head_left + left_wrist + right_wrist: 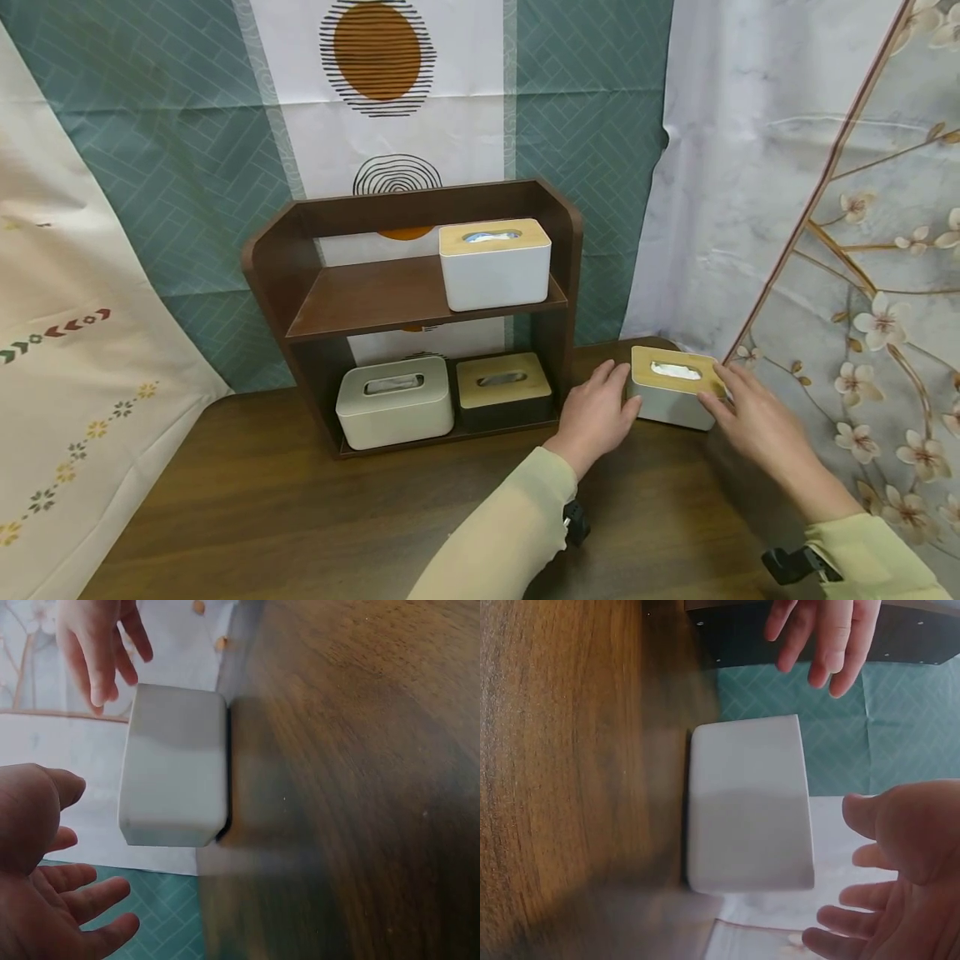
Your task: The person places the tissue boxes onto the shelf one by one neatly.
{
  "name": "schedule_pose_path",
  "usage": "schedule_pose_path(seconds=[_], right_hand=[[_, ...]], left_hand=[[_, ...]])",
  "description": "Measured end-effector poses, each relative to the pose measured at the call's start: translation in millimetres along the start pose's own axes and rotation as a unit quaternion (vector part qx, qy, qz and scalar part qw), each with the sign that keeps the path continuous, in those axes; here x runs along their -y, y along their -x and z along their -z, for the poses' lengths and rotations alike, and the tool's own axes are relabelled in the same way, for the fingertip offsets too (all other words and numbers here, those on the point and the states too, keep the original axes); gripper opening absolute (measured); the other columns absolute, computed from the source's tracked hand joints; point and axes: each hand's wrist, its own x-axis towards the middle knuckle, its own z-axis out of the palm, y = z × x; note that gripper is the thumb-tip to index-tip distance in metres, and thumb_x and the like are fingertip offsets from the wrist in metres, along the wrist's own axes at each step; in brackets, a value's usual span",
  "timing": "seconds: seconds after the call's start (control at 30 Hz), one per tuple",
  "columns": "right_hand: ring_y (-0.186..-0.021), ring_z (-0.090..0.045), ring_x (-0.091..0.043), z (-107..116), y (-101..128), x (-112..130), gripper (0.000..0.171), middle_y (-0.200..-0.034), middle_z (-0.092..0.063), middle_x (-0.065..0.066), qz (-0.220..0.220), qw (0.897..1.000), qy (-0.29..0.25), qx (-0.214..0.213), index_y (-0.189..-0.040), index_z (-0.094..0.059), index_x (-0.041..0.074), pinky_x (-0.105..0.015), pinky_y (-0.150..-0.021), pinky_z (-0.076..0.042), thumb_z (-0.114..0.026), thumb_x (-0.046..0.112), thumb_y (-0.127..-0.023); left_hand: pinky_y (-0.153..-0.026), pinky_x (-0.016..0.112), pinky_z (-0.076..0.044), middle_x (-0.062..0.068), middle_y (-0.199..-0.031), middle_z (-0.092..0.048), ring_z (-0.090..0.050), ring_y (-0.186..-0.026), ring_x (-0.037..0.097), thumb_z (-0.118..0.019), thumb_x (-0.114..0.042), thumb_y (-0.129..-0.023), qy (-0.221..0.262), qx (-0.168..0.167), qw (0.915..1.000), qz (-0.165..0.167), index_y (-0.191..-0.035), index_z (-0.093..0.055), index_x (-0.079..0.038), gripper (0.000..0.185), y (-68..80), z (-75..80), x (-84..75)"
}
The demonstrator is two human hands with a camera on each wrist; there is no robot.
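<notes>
A white tissue box [671, 408] with a wood-coloured lid stands on the table, right of the shelf; a tissue shows in its slot. To its left is my left hand [595, 417], fingers extended and thumb spread. My right hand [761, 421] is at the box's right end, fingers loosely bent near the lid's edge. In the left wrist view a gap shows between the left hand [45, 885] and the box [176, 765]. The right wrist view likewise shows the right hand [919, 862] apart from the box [750, 806].
A brown two-tier shelf [360, 296] holds a white wood-lidded tissue box [497, 279] above. Below sit a light grey tissue box [395, 417] and a dark one with a wooden lid [506, 408]. Curtains hang behind the wooden table [300, 517] and along both sides.
</notes>
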Motion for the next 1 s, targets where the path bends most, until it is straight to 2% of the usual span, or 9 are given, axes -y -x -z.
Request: schedule_pose_path(seconds=[0.3,0.5,0.73,1.0], right_hand=[[-0.139,-0.042,-0.070,-3,-2,-6,0.065,-0.157,-0.040,-0.045,0.002,1.000,-0.007,0.000,-0.160,-0.044,-0.009,-0.083,-0.104,-0.038,-0.060,0.036,-0.116],[-0.138,-0.042,-0.070,-4,-1,-8,0.069,-0.156,-0.039,-0.047,-0.010,1.000,-0.004,0.020,-0.161,-0.042,-0.011,-0.082,-0.106,-0.038,-0.057,0.040,-0.117],[-0.141,-0.039,-0.071,-5,0,-9,0.068,-0.158,-0.036,-0.048,-0.011,0.999,-0.005,0.036,-0.161,-0.041,-0.011,-0.083,-0.107,-0.036,-0.057,0.039,-0.117],[-0.139,-0.041,-0.072,-8,1,-10,0.063,-0.155,-0.039,-0.050,-0.007,0.999,-0.011,0.037,-0.155,-0.047,-0.013,-0.083,-0.107,-0.037,-0.058,0.035,-0.116]], left_hand=[[-0.116,0.037,-0.049,0.000,-0.169,-0.049,-0.060,-0.143,0.014,-0.064,-0.047,-0.112,-0.006,0.012,0.9999,0.007,-0.166,-0.050,-0.024,0.061,-3.0,-5.1,-6.1],[-0.115,0.036,-0.050,-0.001,-0.169,-0.049,-0.060,-0.142,0.013,-0.064,-0.048,-0.112,-0.009,0.020,0.9997,0.006,-0.167,-0.050,-0.023,0.062,-4.3,-10.6,-8.1],[-0.115,0.037,-0.050,-0.002,-0.168,-0.050,-0.060,-0.143,0.013,-0.065,-0.050,-0.111,-0.013,0.030,0.9994,0.013,-0.167,-0.050,-0.024,0.063,-5.9,-15.6,-8.9],[-0.115,0.037,-0.049,-0.004,-0.168,-0.052,-0.056,-0.146,0.010,-0.063,-0.052,-0.111,-0.012,0.049,0.9985,0.020,-0.168,-0.048,-0.024,0.065,-6.6,-21.9,-9.8]])
